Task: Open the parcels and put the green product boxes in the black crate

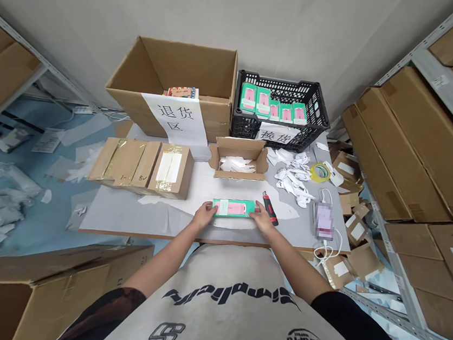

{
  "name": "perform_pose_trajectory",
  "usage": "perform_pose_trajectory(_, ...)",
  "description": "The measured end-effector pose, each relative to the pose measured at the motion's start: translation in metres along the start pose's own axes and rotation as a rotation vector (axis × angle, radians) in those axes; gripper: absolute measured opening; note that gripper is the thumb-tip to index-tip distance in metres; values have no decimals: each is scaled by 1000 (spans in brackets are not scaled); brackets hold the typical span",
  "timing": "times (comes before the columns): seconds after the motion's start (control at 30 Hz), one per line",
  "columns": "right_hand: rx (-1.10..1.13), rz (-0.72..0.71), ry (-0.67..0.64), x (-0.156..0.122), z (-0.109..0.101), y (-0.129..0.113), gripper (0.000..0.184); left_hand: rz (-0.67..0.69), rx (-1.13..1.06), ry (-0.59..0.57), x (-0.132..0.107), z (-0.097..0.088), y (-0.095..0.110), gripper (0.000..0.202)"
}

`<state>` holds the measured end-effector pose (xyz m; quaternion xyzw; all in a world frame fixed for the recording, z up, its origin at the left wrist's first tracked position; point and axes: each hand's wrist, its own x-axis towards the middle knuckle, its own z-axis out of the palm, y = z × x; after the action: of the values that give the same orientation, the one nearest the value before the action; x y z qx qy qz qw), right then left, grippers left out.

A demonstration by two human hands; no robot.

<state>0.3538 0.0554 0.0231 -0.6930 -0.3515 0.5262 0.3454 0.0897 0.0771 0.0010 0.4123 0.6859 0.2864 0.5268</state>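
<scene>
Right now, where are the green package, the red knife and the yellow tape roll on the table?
green package (233,208): head view, middle of its pink front.
red knife (270,209): head view, middle of its handle.
yellow tape roll (313,171): head view, left side of its ring.

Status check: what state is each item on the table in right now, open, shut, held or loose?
green package, flat on the table, gripped at both ends.
left hand, closed on its left end.
right hand, closed on its right end.
small carton, flaps open, white slips inside.
large carton, top open.
black crate, holds upright green packages.
utility knife, lying loose by right hand.
taped boxes, shut.
</scene>
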Motion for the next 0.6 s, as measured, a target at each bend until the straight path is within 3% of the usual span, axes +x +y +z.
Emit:
perform_pose_trajectory(0.13, 50, -41, -25, 0, -4, -15, 55, -14, 12, -27, 0, -4, 6, 58)
perform_pose_trajectory(0.3, 103, -119, 5, -11, -14, -19, 34, 66, -164, -137, -15, -1, 5, 77)
perform_pose_trajectory(0.47, 83, -198, 35, -22, -17, -21, 44, 51, -216, -100, -26, 6, 11, 78)
perform_pose_trajectory(0.6, 5, -232, 27, -22, -20, -32, 55, -71, -373, -92, -26, 5, 19, 80)
